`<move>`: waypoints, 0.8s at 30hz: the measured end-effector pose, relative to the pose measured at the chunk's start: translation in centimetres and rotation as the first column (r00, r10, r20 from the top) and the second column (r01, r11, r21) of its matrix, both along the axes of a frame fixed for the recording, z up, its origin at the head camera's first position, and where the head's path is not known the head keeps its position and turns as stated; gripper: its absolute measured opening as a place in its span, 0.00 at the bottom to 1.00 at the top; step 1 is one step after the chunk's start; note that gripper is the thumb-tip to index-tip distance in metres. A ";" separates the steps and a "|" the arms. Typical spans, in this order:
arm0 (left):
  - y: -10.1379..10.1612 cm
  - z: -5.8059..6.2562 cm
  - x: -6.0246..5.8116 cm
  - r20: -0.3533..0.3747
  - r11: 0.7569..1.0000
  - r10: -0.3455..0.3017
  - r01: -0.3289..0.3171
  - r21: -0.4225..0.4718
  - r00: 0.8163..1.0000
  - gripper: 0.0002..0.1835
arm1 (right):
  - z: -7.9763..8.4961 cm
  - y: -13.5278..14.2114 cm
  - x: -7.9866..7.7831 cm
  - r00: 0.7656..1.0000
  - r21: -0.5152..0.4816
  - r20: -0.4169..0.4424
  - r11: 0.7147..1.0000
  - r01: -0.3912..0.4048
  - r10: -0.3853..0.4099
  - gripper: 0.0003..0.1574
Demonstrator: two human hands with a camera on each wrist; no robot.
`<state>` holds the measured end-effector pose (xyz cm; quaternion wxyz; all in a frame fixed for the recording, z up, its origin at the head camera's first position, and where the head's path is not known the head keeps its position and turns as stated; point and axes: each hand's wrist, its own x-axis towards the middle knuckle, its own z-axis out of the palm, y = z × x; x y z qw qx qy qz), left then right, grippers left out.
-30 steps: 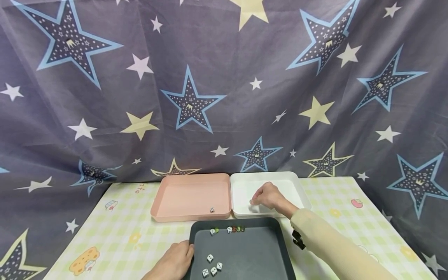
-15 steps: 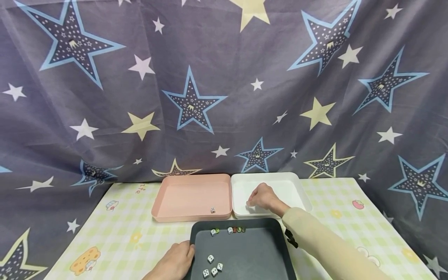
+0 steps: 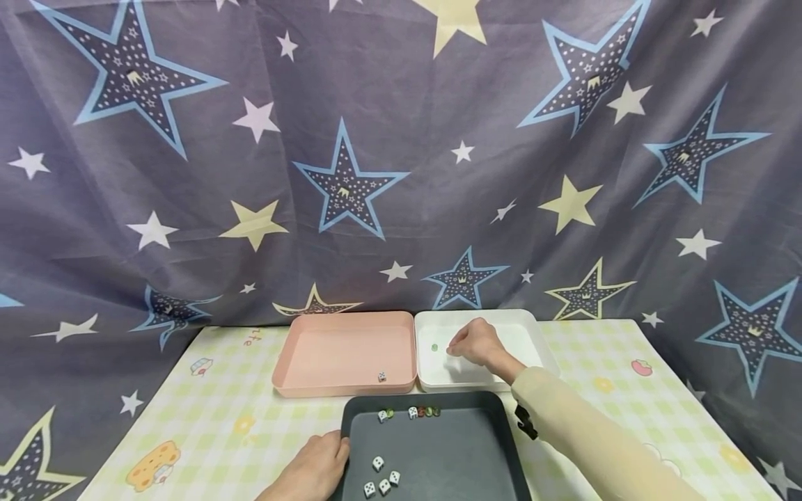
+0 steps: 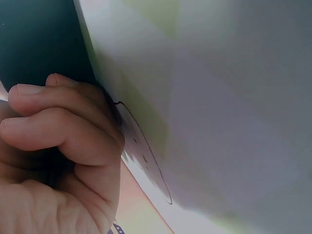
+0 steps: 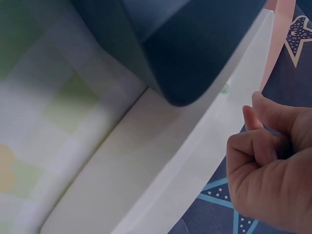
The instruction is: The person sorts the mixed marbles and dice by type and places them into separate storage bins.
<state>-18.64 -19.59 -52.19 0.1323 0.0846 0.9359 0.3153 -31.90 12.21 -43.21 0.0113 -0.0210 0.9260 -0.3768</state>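
A small round green bead (image 3: pixel 434 347) lies in the white tray (image 3: pixel 532 341), left of my right hand (image 3: pixel 479 344). That hand hovers over this tray, thumb and index fingertip close together and nothing visible between them. In the right wrist view its other fingers are loosely curled, and the green bead shows beyond the fingertips. My left hand (image 3: pixel 312 465) grips the left rim of the dark grey tray (image 3: pixel 451 452), fingers curled at the edge. White dice (image 3: pixel 384 486) sit in the dark tray, with more dice and red and green beads (image 3: pixel 429 411) along its far side.
A pink tray (image 3: pixel 344 348) stands left of the white one, with one die (image 3: pixel 381 376) near its front right corner. A checked cloth (image 3: pixel 219 417) covers the table. Behind hangs a dark star-patterned curtain (image 3: pixel 401 174).
My right hand shifts left, then lifts back to the right, and the green bead is now visible in the white tray. My left hand stays at the dark tray's rim.
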 end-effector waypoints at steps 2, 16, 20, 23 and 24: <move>0.0 0.0 -0.1 0.004 1.000 0.002 -0.002 0.005 1.000 0.19 | 0.1 0.1 0.1 1.000 -0.006 0.005 1.000 0.001 -0.001 0.03; -0.8 -2.4 -1.2 0.009 1.000 -0.008 0.008 0.010 1.000 0.22 | 1.2 0.3 1.1 0.999 0.002 -0.023 0.999 -0.046 0.046 0.06; -0.8 -2.6 -1.2 -0.016 1.000 -0.018 0.018 -0.002 1.000 0.22 | 1.2 0.3 1.4 0.999 -0.021 -0.022 0.999 -0.046 0.045 0.06; -0.7 -2.7 -1.1 -0.035 1.000 -0.015 0.015 -0.010 0.999 0.21 | 1.2 0.4 1.7 0.998 -0.027 -0.025 0.998 -0.051 0.051 0.06; -0.6 -2.5 -1.0 -0.045 1.000 -0.013 0.013 -0.007 0.999 0.21 | 1.2 0.4 1.8 0.998 -0.031 -0.023 0.998 -0.052 0.051 0.06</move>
